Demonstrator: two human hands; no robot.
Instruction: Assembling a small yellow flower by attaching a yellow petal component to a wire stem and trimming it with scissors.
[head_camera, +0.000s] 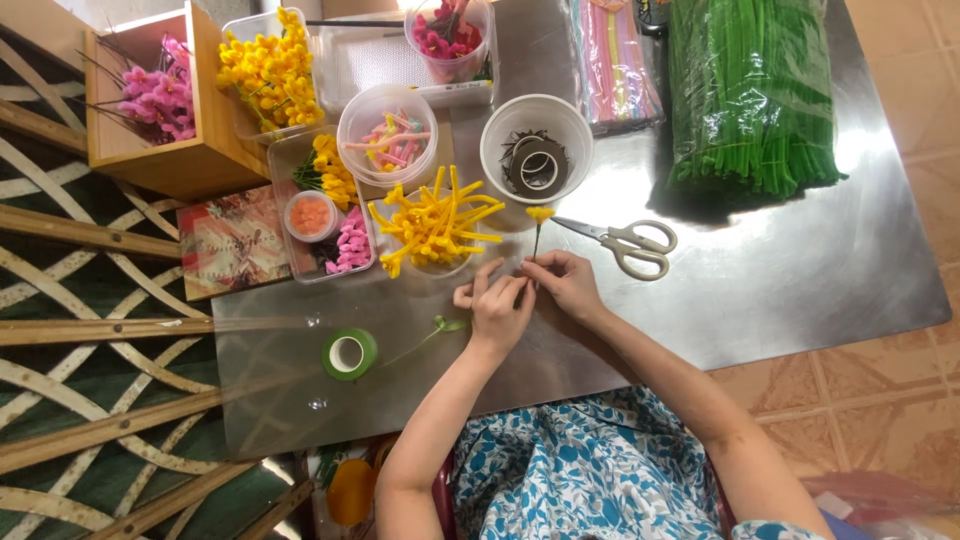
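Pinching a small yellow flower (540, 214) on its thin stem, both hands are meeting at the stem's lower end, near the counter (800, 270) centre. Right hand (566, 284) is closing thumb and forefinger on the stem; left hand (497, 305) is sitting just beside it, fingertips together at the same spot, touching the right hand. The bloom is standing upright above the hands, just below a white tub (536, 147) w/ dark tape rolls inside.

Working outward: white-handled scissors (625, 243) are lying just right of the flower, blades pointing toward it. A pile of yellow pipe-cleaner pieces (432, 225) is sitting in a clear cup to the left of the flower. A thin green stem w/ leaf (440, 328) is lying on the counter near the left wrist, and a green tape roll (349, 353) is lying flat further left.

Toward the far edge: a clear cup w/ pink pieces (389, 135), a clear tray (325, 215) holding an orange-filled pot, pink bits and yellow blooms, a tub of yellow flowers (272, 75), and a wooden box (165, 100) w/ pink flowers. A cup of dark-pink blooms (449, 38) is standing at the top. A bagged bundle of green pipe cleaners (750, 95) is lying far right, w/ a pack of pastel pipe cleaners (615, 65) beside it.
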